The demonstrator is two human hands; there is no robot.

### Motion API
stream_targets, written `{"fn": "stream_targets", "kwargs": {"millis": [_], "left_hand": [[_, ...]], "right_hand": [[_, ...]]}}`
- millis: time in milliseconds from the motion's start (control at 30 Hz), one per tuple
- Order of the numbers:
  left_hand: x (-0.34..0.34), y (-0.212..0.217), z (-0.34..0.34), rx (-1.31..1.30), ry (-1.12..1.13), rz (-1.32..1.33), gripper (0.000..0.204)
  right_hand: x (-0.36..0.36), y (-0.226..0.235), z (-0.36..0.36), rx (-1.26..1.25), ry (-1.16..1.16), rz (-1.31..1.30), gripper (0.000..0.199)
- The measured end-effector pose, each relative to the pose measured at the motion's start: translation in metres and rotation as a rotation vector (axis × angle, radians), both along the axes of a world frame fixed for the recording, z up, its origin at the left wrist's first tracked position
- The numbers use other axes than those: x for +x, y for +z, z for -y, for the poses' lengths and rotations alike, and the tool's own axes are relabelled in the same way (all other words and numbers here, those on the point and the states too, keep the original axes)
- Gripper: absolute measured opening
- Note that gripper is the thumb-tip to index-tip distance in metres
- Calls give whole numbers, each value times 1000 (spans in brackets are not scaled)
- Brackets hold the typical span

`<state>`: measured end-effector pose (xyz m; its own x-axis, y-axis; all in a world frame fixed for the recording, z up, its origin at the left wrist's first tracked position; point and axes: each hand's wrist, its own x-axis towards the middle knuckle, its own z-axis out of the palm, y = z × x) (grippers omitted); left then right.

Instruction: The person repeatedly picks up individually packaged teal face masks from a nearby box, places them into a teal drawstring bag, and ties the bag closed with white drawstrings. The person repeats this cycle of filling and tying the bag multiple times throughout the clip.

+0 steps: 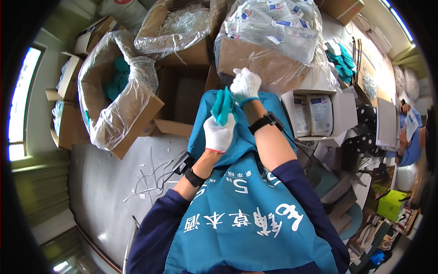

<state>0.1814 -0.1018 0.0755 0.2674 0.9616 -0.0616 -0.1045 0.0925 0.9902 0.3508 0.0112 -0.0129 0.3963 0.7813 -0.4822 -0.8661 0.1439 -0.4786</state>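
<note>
My left hand [219,133], in a white knit glove with a red cuff edge, is closed round a teal glove [222,106] held upright over my blue apron. Just beyond and to the right, my right hand [246,85], in a white glove with a teal cuff, has its fingers curled closed beside the top of that teal glove. Whatever its fingers may pinch is hidden. Ahead of my hands lies an open brown carton [180,91] with a dark inside.
A plastic-lined carton [137,128] at left holds teal items. Behind are a carton of clear strips [185,23] and a lined carton [260,59] heaped with clear packets. To the right stands a white box [340,112] with packets. Loose strips [150,178] lie on the floor. Someone sits at far right.
</note>
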Motion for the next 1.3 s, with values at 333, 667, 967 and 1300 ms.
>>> {"fn": "stream_targets", "kwargs": {"millis": [333,667,967,1300], "left_hand": [[-76,47,1,-700,-276,557,20],[-24,15,-10,-1327,-607,935,77],[-23,6,-50,-466,137,345,47],[-14,-37,-80,-113,605,16,27]], "right_hand": [[74,98,49,-23,229,544,26],[-36,99,146,184,489,132,23],[-36,97,134,-46,616,579,21],[-59,89,148,60,807,-108,26]]}}
